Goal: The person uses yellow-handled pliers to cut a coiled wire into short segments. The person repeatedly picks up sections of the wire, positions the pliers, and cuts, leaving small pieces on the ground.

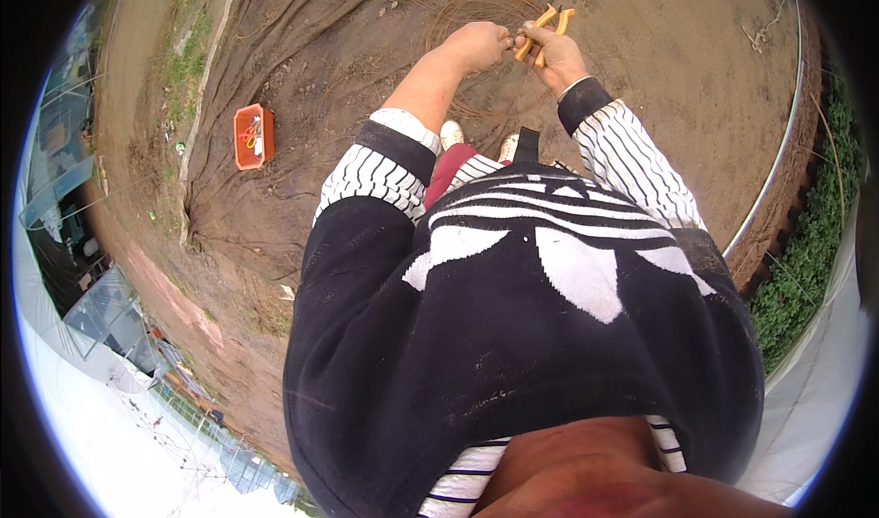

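My right hand (557, 55) holds pliers with yellow-orange handles (562, 24), the handles sticking out between and above its fingers. Close to its fingertips, almost touching them, is my left hand (478, 46), its fingers pinched together; what looks like a thin piece of wire runs between the two hands, too small to make out well. On the ground just beyond and beneath the hands lies a loose coil of rusty wire (474, 3), partly hidden by them. Both of my shoes (451, 133) show below the hands.
An orange plastic planter box (268, 137) with scissors-like orange handles and white items stands on crumpled dark ground netting (275, 51) at the left. A pale pipe or edge (778, 161) curves along the right, beside green plants (796, 291). A knotted cord (759, 37) lies upper right.
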`<state>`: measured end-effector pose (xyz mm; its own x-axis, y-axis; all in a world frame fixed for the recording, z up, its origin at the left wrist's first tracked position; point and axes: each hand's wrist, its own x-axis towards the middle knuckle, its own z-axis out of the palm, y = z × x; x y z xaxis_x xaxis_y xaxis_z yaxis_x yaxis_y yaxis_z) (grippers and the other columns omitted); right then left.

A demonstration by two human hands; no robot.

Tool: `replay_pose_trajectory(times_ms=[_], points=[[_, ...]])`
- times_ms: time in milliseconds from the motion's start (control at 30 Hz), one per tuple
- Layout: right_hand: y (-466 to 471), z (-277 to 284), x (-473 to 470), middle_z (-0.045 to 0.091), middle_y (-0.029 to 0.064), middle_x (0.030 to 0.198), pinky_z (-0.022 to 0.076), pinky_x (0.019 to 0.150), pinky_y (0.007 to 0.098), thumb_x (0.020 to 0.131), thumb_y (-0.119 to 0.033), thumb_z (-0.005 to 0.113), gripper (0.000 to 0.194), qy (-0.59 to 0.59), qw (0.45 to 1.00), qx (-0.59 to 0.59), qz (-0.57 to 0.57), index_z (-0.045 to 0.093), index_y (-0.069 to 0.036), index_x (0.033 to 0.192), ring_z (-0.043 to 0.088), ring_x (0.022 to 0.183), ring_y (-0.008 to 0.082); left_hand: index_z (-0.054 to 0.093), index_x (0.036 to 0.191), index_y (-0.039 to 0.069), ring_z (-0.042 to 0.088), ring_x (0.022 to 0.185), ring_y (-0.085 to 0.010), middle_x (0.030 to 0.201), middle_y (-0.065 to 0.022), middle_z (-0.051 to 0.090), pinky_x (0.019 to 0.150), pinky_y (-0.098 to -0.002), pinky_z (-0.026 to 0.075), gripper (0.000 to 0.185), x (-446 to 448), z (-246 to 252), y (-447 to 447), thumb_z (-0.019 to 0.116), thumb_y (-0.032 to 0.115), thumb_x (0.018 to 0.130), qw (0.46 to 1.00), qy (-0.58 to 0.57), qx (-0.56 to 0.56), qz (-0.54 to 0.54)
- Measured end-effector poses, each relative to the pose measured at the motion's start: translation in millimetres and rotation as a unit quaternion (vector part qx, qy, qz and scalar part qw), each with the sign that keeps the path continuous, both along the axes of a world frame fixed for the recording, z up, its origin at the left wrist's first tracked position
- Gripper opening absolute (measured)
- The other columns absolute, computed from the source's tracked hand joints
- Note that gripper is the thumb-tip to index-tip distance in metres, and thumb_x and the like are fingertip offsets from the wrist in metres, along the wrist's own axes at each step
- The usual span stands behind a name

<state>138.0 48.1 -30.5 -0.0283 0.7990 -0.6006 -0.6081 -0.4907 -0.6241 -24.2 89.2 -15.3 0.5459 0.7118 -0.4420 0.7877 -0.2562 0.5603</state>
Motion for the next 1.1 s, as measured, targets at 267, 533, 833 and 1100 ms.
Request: replay_pose_trajectory(times_ms=[267,533,833,1100], points=[[11,15,4,0.057,0.0134,0.083,0.0549,0.073,0.0405,0.092,0.0,0.051,0.007,0.05,0.992,-0.03,-0.11,0.049,0.002,0.098,0.061,0.072,0.0228,0.063,0.102,0.012,0.058,0.105,-0.024,0.112,-0.0075,0.061,0.089,-0.0389,0.045,0.014,-26,2,-84,0.062,0.018,0.089,0.856,-0.409,-0.091,0.302],[-2,18,10,0.058,0.0109,0.08,0.0519,0.077,0.0391,0.09,0.001,0.053,0.005,0.089,0.99,-0.047,-0.102,0.052,0.001,0.095,0.06,0.07,0.0211,0.051,0.097,0.005,0.057,0.108,-0.0305,0.111,-0.014,0.06,0.093,-0.0448,0.044,0.033,-93,-42,-42,0.038,0.035,0.1,0.234,-0.708,-0.328,0.579],[-33,-7,19,0.061,0.01,0.082,0.0547,0.069,0.0361,0.088,0.003,0.053,0.008,0.092,0.975,-0.125,-0.158,0.053,0.003,0.096,0.063,0.069,0.0209,0.056,0.095,0.002,0.062,0.095,-0.0272,0.095,-0.0111,0.065,0.087,-0.0434,0.049,0.045,-131,-46,-31,0.025,0.034,0.103,0.181,-0.715,-0.308,0.602],[-34,7,-5,0.06,0.0132,0.084,0.0548,0.066,0.0336,0.089,0.003,0.046,0.014,0.103,0.975,-0.172,-0.091,0.052,0.009,0.099,0.063,0.068,0.0199,0.059,0.084,0.004,0.061,0.072,-0.0231,0.073,-0.0079,0.061,0.077,-0.043,0.053,0.052,-163,-58,-8,0.024,0.039,0.102,0.148,-0.736,-0.329,0.573]])
